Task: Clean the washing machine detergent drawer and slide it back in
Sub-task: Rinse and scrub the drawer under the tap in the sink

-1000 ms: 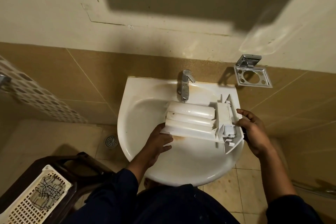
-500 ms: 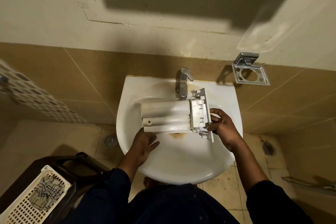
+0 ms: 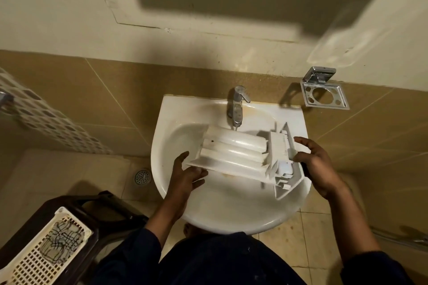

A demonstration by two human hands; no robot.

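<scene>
The white plastic detergent drawer (image 3: 234, 152) is held upside down over the white basin (image 3: 231, 210), its ribbed underside facing up and its front panel to the right. My left hand (image 3: 187, 177) grips the drawer's near left edge from below. My right hand (image 3: 317, 164) holds the front panel end, fingers spread around it. The chrome tap (image 3: 236, 109) stands just behind the drawer; no water is visible running.
A chrome wall holder (image 3: 324, 93) hangs right of the basin. A dark stool carrying a perforated cream basket (image 3: 46, 252) stands at the lower left. A floor drain (image 3: 142, 177) lies left of the basin. Tiled wall runs close behind.
The drawer has shifted right and tilted again, its front panel now lower on the right. My right hand moved outward with it; my left hand took hold of the near edge.
</scene>
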